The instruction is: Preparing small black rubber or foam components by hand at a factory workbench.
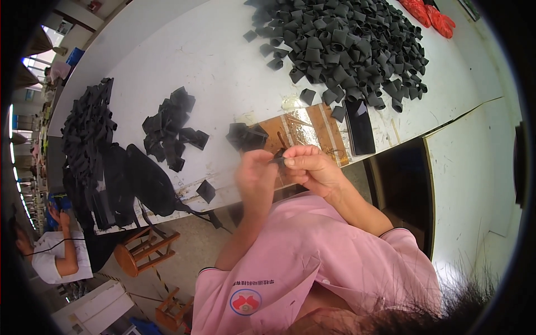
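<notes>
My right hand pinches a small black folded piece between thumb and forefinger, just above the table's near edge. Close against it, my left hand has its fingers closed on the same piece; this hand is slightly blurred. Beneath the hands lies a brown board with a shiny strip across it. A small cluster of black pieces rests at the board's left end, just beyond my left hand. One flat black square lies alone to the left.
A large heap of black folded loops covers the far table. A dark phone-like slab lies right of the board. Further left are a loose black pile and a long black stack. Red gloves, a wooden stool and another person also show.
</notes>
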The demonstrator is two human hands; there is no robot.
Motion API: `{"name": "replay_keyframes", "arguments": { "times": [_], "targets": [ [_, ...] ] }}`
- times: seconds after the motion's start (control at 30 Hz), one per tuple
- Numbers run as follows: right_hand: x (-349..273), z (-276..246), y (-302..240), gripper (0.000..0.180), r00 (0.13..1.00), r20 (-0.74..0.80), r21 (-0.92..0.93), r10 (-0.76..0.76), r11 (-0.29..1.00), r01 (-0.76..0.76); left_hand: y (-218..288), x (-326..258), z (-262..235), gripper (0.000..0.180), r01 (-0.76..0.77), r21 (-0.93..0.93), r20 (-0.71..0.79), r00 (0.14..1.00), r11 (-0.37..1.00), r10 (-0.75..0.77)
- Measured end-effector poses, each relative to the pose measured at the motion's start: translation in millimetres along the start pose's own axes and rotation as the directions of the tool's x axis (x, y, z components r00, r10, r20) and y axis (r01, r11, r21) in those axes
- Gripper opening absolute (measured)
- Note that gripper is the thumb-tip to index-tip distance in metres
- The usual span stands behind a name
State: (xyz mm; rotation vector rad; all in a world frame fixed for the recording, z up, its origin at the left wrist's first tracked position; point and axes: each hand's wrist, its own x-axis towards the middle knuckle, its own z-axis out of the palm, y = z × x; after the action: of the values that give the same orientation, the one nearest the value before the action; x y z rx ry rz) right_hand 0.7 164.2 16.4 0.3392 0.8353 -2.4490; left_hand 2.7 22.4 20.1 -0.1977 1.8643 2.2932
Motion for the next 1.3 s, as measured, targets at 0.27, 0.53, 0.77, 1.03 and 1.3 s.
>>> {"name": "replay_keyframes", "arguments": {
  "times": [0.27,0.53,0.77,1.03,1.3],
  "targets": [
    [-4,38,-49,0.028,0.947,0.166,-0.585,-0.276,0.745,0.320,42,21,2,0.018,0.290,-0.691,0.434,0.899,0.662,0.059],
    [31,13,-47,0.027,0.957,0.262,-0.401,-0.121,0.889,0.222,24,32,-6,0.018,0.310,-0.591,0.367,0.925,0.744,-0.094],
    [37,18,-58,0.028,0.951,0.291,-0.379,-0.108,0.899,0.218,30,41,0,0.016,0.467,-0.771,0.452,0.880,0.434,-0.144],
    [39,5,-52,0.028,0.943,0.306,-0.534,-0.128,0.797,0.281,18,34,4,0.022,0.098,-0.509,0.223,0.975,0.855,0.020],
    [1,27,-47,0.035,0.595,0.484,-0.791,-0.642,-0.029,0.612,43,39,6,0.024,-0.669,0.212,0.331,0.735,0.712,0.592]
  ]
}}
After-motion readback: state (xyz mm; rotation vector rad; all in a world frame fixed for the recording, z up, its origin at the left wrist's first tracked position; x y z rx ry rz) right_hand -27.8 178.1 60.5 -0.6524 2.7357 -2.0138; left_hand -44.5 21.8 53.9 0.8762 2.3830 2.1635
